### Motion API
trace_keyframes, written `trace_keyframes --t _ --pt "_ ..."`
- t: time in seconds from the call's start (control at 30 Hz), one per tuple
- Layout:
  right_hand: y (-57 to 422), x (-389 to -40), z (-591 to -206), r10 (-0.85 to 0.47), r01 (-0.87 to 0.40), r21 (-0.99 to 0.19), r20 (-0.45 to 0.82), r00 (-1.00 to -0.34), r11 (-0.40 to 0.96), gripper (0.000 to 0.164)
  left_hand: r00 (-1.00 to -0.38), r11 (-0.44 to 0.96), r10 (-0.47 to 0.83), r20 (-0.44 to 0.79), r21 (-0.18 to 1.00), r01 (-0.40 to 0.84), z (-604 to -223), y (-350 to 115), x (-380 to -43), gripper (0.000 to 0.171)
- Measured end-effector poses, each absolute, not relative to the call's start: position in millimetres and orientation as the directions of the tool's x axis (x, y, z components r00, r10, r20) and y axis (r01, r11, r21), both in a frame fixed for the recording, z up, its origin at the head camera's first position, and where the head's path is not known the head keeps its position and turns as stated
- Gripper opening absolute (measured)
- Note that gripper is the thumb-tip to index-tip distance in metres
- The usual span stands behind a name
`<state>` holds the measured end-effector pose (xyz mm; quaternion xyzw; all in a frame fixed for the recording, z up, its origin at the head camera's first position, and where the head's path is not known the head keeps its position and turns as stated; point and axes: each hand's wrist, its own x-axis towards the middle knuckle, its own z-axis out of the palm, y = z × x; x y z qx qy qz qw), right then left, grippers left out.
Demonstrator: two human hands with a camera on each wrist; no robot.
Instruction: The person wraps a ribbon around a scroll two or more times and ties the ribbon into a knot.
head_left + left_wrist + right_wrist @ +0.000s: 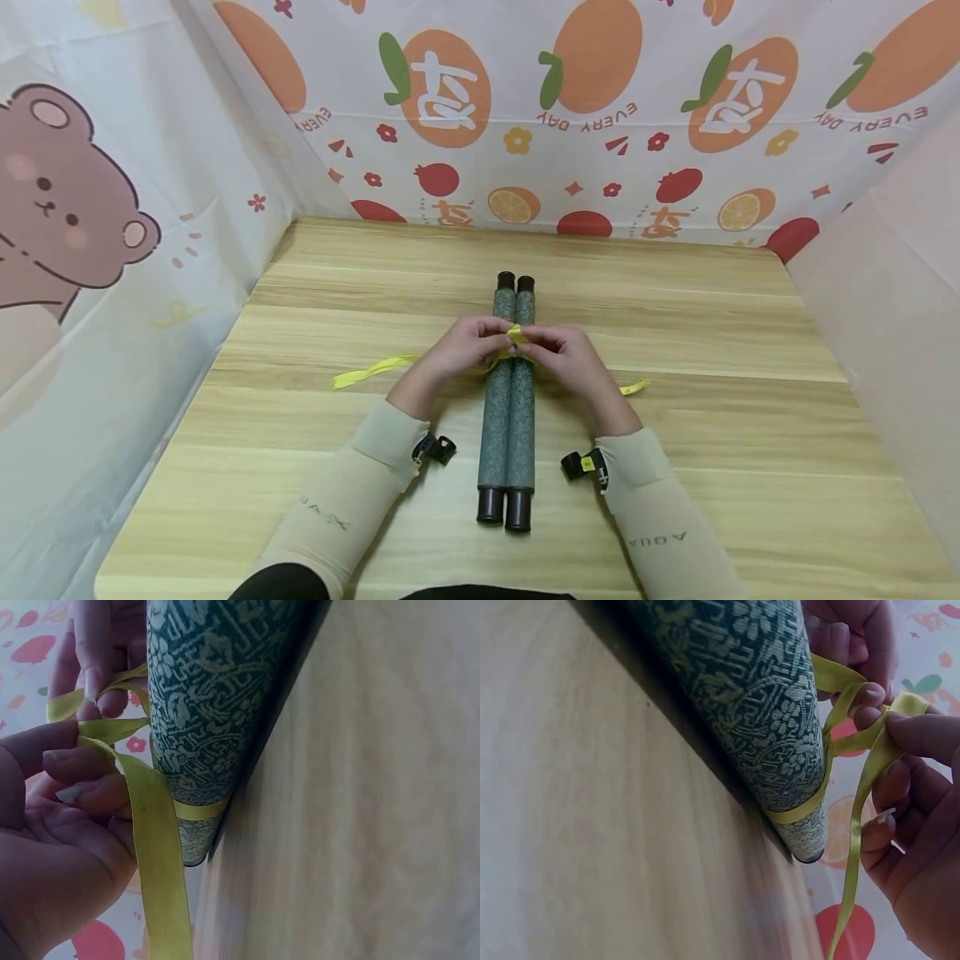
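Two rolled scrolls (497, 433) lie side by side on the table, covered in green patterned cloth with dark end knobs. A yellow ribbon (159, 855) passes around them, and its loose ends trail out to both sides. Above the scrolls, my left hand (468, 343) pinches one part of the ribbon between thumb and fingers. My right hand (572, 357) pinches another part, its fingertips close to the left ones. In the right wrist view, a folded loop of ribbon (910, 703) shows at the fingertips. Exactly how the strands cross between the fingers is partly hidden.
The wooden table (697, 333) extends around the scrolls. Behind it hangs a white curtain (517, 183) printed with fruit, and a bear-print cloth (202, 158) hangs at the left. A small dark camera (435, 450) is strapped at each sleeve cuff.
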<state>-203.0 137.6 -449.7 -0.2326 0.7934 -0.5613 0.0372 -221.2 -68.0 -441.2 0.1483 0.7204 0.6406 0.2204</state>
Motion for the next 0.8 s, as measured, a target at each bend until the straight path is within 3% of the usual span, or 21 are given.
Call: trace_keyframes --t 0.23,0.5,0.8 --pt "134.9 -199.9 -447.6 -0.42 -0.424 -0.795 0.239 -0.876 0.433 0.028 -0.828 0.151 0.551 -0.106 0.988 -0.026 -442.3 -67.4 -220.7 0.021" --pt "132.8 -198.0 -444.6 -0.462 -0.569 -0.649 0.354 -0.813 0.505 0.031 -0.866 0.195 0.481 -0.139 0.98 -0.049 -443.2 -63.6 -219.0 0.019" --pt "131.9 -196.9 -442.5 -0.434 -0.558 -0.636 0.36 -0.826 0.533 0.025 -0.892 0.129 0.431 -0.137 0.988 -0.09 -443.5 -62.0 -217.4 0.016"
